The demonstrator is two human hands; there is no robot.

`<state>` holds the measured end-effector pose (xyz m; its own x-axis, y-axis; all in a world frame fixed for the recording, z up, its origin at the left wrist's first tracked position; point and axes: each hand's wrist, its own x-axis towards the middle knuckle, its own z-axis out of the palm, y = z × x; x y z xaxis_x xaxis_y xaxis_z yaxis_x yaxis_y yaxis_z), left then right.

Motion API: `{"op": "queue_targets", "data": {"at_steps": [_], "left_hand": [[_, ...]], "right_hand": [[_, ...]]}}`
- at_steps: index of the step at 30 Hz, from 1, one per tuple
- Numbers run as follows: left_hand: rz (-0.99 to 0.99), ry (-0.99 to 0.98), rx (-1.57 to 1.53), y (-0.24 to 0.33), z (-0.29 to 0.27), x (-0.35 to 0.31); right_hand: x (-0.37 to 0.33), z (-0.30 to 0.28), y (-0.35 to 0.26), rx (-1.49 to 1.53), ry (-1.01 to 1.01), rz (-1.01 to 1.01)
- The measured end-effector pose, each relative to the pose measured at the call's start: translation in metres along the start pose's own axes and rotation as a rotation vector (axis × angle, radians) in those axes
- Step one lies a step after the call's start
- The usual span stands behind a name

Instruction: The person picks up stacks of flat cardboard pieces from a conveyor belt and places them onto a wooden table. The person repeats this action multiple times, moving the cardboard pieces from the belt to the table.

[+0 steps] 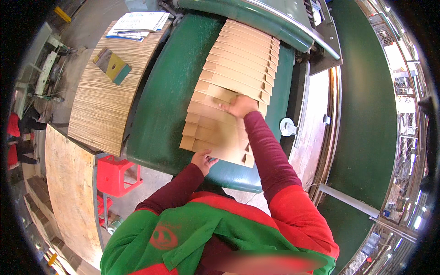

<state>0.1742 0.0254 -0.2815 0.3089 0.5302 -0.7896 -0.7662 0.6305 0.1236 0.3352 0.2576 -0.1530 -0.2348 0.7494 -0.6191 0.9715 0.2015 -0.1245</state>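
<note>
A long overlapping row of folded brown cardboard pieces (236, 68) runs down the green conveyor belt (167, 78) toward me. My right hand (244, 106) is over the middle of the row, its fingers reaching left across the cardboard and slightly blurred; it grips nothing that I can see. At the near end, my left hand (204, 162) is at the front edge of the last piece, thumb and fingers apart. Whether its fingertips press on the cardboard is hard to make out.
A green roller (284, 34) and metal frame span the belt's far end. On the left stands a wood-grain table (98, 103) with papers (137, 23) and a yellow-green box (112, 65). Below it are a plywood board (73, 183) and a red stool (114, 176). Another green belt (362, 114) runs along the right.
</note>
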Motion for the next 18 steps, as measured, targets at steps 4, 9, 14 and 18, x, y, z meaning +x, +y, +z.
{"op": "queue_targets", "data": {"at_steps": [4, 9, 14, 18], "left_hand": [[0.045, -0.161, 0.152, -0.003, -0.006, -0.005], [0.184, -0.158, 0.437, -0.007, 0.002, -0.023], [0.118, -0.120, 0.118, -0.008, 0.002, -0.037], [0.321, -0.392, 0.452, -0.006, -0.003, -0.035]], "right_hand": [[0.026, -0.016, 0.010, 0.237, 0.194, 0.199], [0.048, -0.014, 0.013, 0.168, 0.114, 0.166], [0.068, -0.024, 0.045, -0.026, 0.446, 0.058], [0.084, 0.004, 0.058, 0.245, 0.509, 0.002]]}}
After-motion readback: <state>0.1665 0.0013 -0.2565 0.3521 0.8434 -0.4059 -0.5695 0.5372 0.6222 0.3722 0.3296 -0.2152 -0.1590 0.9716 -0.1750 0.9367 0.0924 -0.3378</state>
